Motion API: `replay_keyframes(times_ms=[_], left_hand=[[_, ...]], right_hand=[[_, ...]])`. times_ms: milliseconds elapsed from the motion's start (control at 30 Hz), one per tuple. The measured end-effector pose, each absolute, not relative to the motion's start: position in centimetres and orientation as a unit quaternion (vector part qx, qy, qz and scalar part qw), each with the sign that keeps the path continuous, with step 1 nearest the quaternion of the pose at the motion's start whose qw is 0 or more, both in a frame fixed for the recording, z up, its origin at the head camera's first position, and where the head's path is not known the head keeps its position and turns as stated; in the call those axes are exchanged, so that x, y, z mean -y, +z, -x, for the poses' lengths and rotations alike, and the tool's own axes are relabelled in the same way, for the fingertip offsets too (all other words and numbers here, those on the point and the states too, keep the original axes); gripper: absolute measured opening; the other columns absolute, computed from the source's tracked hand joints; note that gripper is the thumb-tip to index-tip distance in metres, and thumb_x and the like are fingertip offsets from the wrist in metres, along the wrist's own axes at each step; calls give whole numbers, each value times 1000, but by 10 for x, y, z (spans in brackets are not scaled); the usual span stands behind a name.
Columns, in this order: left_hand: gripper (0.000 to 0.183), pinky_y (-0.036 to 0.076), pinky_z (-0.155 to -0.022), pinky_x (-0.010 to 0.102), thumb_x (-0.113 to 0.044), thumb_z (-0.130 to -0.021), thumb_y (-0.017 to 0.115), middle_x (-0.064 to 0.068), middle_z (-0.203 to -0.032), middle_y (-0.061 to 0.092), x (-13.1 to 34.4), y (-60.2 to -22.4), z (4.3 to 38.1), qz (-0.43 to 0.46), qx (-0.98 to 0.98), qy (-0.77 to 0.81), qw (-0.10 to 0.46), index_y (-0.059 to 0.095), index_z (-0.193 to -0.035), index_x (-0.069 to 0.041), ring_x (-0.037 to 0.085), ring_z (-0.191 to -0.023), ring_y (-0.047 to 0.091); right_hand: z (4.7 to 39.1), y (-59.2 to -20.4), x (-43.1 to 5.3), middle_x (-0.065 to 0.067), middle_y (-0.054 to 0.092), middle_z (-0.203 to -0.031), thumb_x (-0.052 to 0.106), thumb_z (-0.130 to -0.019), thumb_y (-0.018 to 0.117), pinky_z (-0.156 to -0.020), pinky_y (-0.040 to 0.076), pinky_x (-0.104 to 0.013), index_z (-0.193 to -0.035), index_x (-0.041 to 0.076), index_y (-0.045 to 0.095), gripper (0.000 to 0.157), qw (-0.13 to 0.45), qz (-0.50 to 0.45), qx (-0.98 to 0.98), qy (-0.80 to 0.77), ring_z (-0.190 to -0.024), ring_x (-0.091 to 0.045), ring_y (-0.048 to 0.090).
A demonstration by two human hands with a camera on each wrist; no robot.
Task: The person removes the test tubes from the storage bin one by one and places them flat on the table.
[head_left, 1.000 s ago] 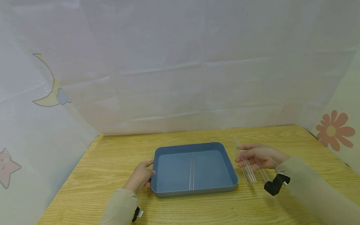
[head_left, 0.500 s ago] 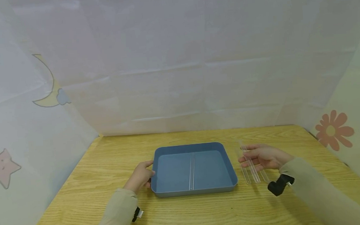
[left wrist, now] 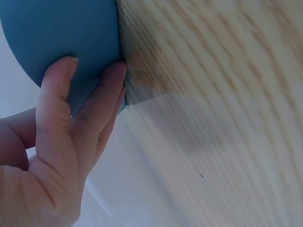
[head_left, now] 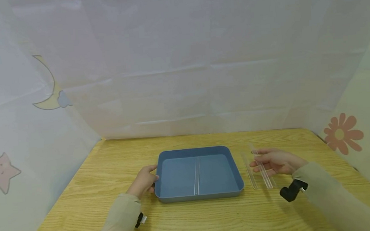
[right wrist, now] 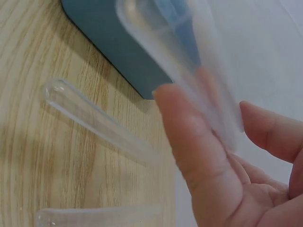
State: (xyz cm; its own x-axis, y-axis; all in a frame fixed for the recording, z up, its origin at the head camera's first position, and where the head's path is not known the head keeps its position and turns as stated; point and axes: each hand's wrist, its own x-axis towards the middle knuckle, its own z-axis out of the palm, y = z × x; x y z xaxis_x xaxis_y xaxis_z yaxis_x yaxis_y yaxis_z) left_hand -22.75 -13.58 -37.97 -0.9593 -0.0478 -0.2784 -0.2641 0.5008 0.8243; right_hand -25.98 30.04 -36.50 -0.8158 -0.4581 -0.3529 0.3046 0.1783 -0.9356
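1. A pale, creased wall covering [head_left: 169,67] rises behind the table.
2. The yellowish wooden table [head_left: 191,217] carries all the other objects.
3. A blue rectangular tray with rounded corners [head_left: 220,173] stands on the table, between the two hands.
4. The left hand [head_left: 144,181] touches the outer wall at the tray's left side, with fingers rather straight.
5. The right hand [head_left: 275,162] is at the right of the tray and pinches a clear, round-ended tube [head_left: 265,176] between thumb and fingers; this tube is tilted.
6. Two similar transparent tubes [right wrist: 99,118] lie on the table, apart from each other, near the right hand.
7. A narrow clear piece [head_left: 196,176] lies lengthwise along the tray's middle.
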Motion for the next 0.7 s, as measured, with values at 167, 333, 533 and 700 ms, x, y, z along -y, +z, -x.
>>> replay_keyframes(times_ms=[167, 333, 533, 700], left_hand=[[54, 41, -42, 22, 4, -97, 51, 13, -76, 67, 136, -379, 228, 90, -862, 488, 109, 36, -149, 0, 15, -52, 55], [54, 40, -42, 22, 4, -97, 51, 13, -76, 67, 136, -379, 229, 90, -862, 487, 111, 36, -149, 0, 13, -49, 53], [54, 39, -42, 22, 3, -98, 50, 15, -75, 67, 137, -380, 230, 88, -859, 490, 116, 35, -149, 0, 12, -45, 47], [54, 39, -42, 22, 4, -97, 50, 14, -75, 67, 137, -380, 230, 87, -858, 492, 118, 35, -149, -1, 12, -46, 48]], right_hand=[[258, -363, -305, -1, 69, -102, 13, -103, 47, -72, 55, -36, -151, -8, -7, 75, 296, 48, -712, -635, -92, -18, 68], [259, -363, -310, 0, 69, -101, 14, -103, 47, -73, 56, -36, -151, -8, -9, 76, 298, 44, -710, -637, -91, -17, 68], [260, -363, -314, 0, 69, -100, 13, -104, 45, -71, 56, -34, -151, -6, -11, 76, 302, 44, -704, -641, -88, -16, 68], [260, -363, -318, 1, 69, -100, 13, -104, 46, -74, 56, -35, -150, -6, -14, 78, 305, 43, -702, -642, -89, -16, 68]])
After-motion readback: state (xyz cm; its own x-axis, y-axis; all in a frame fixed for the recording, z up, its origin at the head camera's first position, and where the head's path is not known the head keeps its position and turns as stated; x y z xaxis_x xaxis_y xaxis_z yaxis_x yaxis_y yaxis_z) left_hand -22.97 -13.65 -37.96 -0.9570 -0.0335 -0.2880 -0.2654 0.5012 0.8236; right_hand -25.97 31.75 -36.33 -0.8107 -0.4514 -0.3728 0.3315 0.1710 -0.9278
